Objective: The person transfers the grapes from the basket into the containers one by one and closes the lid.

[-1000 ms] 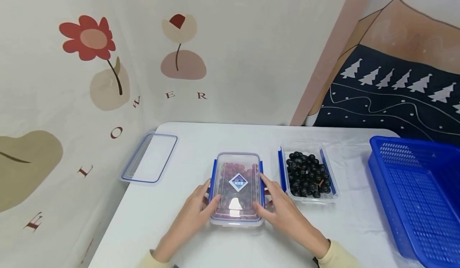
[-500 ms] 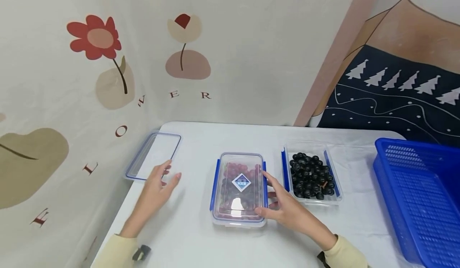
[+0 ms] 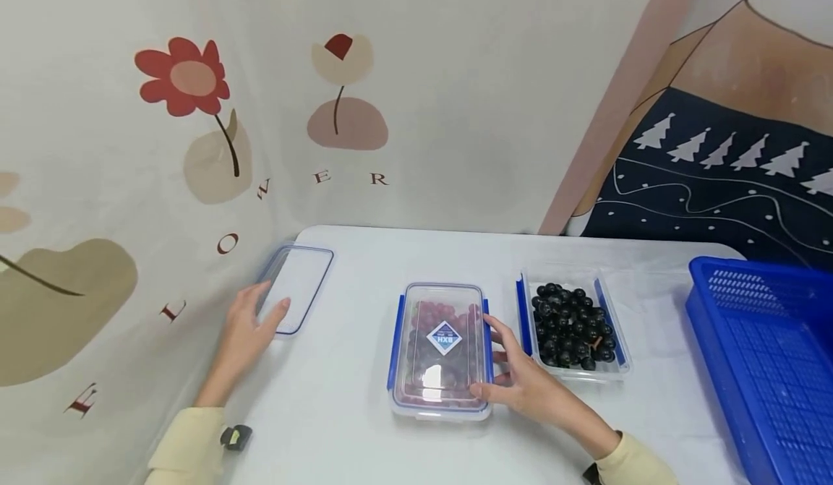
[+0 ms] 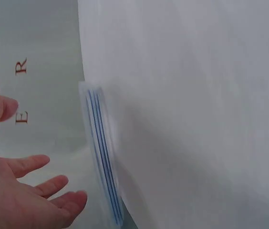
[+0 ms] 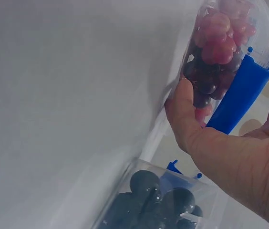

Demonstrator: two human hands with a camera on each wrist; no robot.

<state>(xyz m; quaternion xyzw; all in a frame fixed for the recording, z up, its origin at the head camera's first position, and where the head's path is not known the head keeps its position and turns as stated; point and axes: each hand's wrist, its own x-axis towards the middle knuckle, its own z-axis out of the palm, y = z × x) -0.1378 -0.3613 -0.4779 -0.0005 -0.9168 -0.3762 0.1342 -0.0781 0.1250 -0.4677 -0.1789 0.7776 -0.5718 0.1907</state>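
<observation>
My left hand is over the near left side of a clear lid with a blue seal, at the table's left edge. Its fingers are spread and hold nothing; in the left wrist view they stand beside the lid's edge. My right hand holds the right side of a lidded clear food container, thumb on the lid's edge and fingers along the side. Pink and dark grapes show through its wall. The blue side clip lies between thumb and fingers, hanging down.
To the right, an open clear container holds dark grapes, its blue clips sticking up. A blue plastic basket stands at the table's right side. A printed curtain hangs along the back and left of the white table.
My left hand has let go of the lidded container and moved left to the loose lid. The right hand has stayed at the container's right side.
</observation>
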